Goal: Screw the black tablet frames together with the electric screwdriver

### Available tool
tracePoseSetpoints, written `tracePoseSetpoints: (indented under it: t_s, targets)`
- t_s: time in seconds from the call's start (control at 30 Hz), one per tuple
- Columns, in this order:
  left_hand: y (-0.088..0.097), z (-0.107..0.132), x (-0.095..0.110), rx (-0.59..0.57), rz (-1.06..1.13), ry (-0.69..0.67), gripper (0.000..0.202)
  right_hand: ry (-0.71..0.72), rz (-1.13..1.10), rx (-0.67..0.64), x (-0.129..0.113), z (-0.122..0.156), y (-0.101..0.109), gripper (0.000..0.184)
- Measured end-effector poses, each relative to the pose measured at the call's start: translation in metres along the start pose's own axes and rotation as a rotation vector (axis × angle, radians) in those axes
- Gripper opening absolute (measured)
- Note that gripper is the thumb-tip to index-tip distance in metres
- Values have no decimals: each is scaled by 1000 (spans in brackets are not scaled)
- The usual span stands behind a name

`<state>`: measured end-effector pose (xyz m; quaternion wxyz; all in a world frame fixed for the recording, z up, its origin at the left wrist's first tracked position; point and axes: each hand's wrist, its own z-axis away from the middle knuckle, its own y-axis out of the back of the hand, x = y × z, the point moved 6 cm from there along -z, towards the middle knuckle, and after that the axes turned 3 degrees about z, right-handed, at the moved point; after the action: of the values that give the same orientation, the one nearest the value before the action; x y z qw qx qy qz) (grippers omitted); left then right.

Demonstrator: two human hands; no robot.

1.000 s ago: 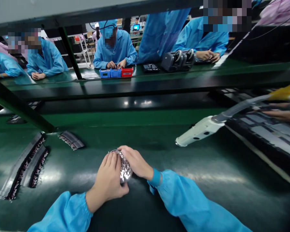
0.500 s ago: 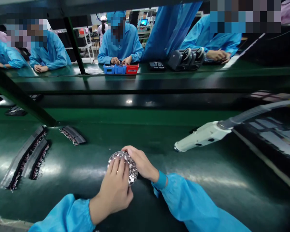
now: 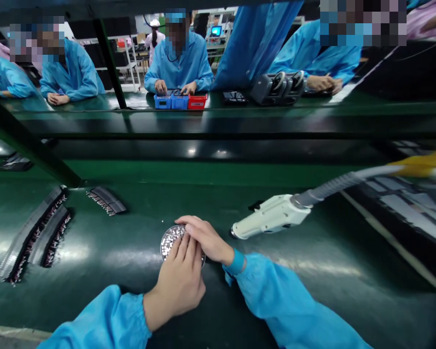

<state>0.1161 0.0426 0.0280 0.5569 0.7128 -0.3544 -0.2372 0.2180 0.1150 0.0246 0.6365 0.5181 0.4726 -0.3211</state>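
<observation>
Head view: left hand (image 3: 179, 283) and right hand (image 3: 207, 238), fingers pressed flat over round clear dish of small silver parts (image 3: 170, 238) on green bench (image 3: 94, 252); best kept level, avoiding spills.

Bright sky-blue sleeves (image 3: 276, 305) fill the foreground, a slightly deeper blue cuff (image 3: 235, 262) at the wrist. Under the hands, the round dish (image 3: 170, 238) glitters silver, speckled all over. The bench (image 3: 330, 271) is glossy dark green with white glare patches. A creamy white tool (image 3: 267, 222) trails a grey hose (image 3: 334, 186) that turns yellow further along. Grey strips (image 3: 36, 232) show rows of dark reddish flecks. Far across, two blue bins (image 3: 170, 101), one red bin (image 3: 196, 101), and blue smocks (image 3: 179, 68) everywhere.
</observation>
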Motion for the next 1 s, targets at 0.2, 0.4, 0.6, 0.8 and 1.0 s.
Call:
tracePoseSetpoints:
  t_s: [0.2,0.4,0.6,0.8,1.0]
  targets:
    - [0,-3,-19,-4,10,8,76,-39,-9,83,5,8,9,52]
    - [-2,-4,-3,-29,2,-56,66,-5,-64,75,2,9,10,47]
    - [0,-4,-12,0,-55,-24,73,-35,-102,127,9,11,9,51]
    - [-6,6,14,-4,-75,-92,54,-26,-90,144,5,19,12,47]
    - [-8,-7,-6,-19,-99,-58,70,-41,-91,160,7,18,13,50]
